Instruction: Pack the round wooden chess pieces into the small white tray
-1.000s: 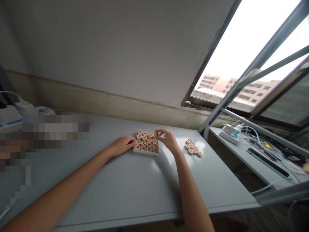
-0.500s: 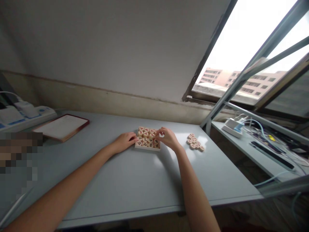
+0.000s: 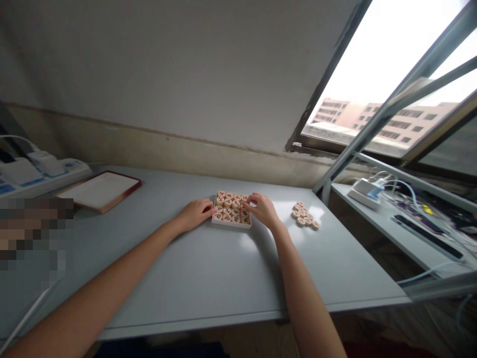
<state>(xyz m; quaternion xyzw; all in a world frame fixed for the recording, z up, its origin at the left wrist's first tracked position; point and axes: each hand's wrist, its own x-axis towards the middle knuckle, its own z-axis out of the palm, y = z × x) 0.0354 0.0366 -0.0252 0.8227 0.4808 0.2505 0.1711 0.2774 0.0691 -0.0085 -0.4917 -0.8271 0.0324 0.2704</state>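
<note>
Rows of round wooden Chinese chess pieces, marked in red and black characters, fill a shallow white box on the grey desk. My left hand rests at the box's left side, its curled fingers holding that edge. Over the box's right end, my right hand has thumb and fingertips pinched at a piece in the right-hand column. The fingers partly cover that piece. Several loose Chinese chess pieces lie in a cluster to the right of my right hand.
A white board with a reddish-brown frame lies at the back left, beside a power strip with plugs. To the right, past a metal post, a lower shelf carries another power strip and cables. A wall and window stand behind.
The view has shifted slightly. My right fingertips have come down closer onto the pieces at the box's right end. My left hand stays at the box's left edge.
</note>
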